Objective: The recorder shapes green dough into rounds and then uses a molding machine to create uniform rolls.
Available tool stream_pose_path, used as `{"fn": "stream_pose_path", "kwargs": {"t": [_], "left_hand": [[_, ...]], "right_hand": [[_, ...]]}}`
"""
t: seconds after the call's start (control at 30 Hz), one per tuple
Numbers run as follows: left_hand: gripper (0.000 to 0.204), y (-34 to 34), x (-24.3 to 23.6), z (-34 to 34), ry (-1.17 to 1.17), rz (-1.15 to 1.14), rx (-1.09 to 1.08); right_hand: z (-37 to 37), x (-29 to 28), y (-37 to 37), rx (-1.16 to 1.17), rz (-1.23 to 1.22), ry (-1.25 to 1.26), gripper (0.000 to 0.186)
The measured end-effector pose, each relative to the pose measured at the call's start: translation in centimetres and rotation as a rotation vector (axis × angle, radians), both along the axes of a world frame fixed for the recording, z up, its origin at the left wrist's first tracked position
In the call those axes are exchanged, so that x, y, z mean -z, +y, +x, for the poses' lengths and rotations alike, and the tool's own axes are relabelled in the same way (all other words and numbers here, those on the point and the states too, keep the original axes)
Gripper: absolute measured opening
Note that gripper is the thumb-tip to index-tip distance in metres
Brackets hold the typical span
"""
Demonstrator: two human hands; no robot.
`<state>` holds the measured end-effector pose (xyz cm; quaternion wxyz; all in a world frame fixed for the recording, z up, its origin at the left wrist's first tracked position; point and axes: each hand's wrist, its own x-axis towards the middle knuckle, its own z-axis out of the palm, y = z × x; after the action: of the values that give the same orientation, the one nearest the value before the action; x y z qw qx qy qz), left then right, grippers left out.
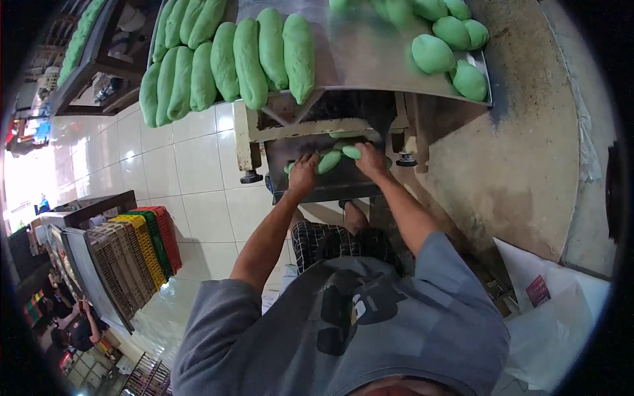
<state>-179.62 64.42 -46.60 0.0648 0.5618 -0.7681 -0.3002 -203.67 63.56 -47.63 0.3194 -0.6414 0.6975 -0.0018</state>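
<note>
Both my hands are at a dark metal tray (317, 193) low in the cream-framed machine. My left hand (305, 173) curls over green dough, and a bit of it shows beyond the fingers on the left. Between my hands lies a plump green dough piece (329, 162). My right hand (371, 162) is closed over more dough, with a small rounded end (351, 152) sticking out at its fingers. Whether these parts form one strip is hidden by the hands. Another green piece (343, 134) shows just beyond, under the machine frame.
Long green dough rolls (247, 63) line the left of the metal tabletop (370, 66) above; round dough balls (432, 54) sit at its right. Machine frame posts (247, 142) flank my hands. Stacked crates (142, 241) stand left, a white sack (555, 317) right. A person (84, 330) is far left.
</note>
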Motion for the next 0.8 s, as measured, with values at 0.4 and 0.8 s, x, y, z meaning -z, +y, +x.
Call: {"fn": "stream_pose_path", "kwargs": {"t": [0.4,0.8], "left_hand": [[0.064,7.9,-20.9,6.3,1.231,0.769,-0.81],[0.042,-17.6,-36.3,7.9,0.951,-0.33,-0.302]], "right_hand": [[-0.5,-18.1,8.3,0.735,0.38,-1.461,0.048],[6.9,-39.7,-16.2,0.509,0.049,-1.837,0.043]]}}
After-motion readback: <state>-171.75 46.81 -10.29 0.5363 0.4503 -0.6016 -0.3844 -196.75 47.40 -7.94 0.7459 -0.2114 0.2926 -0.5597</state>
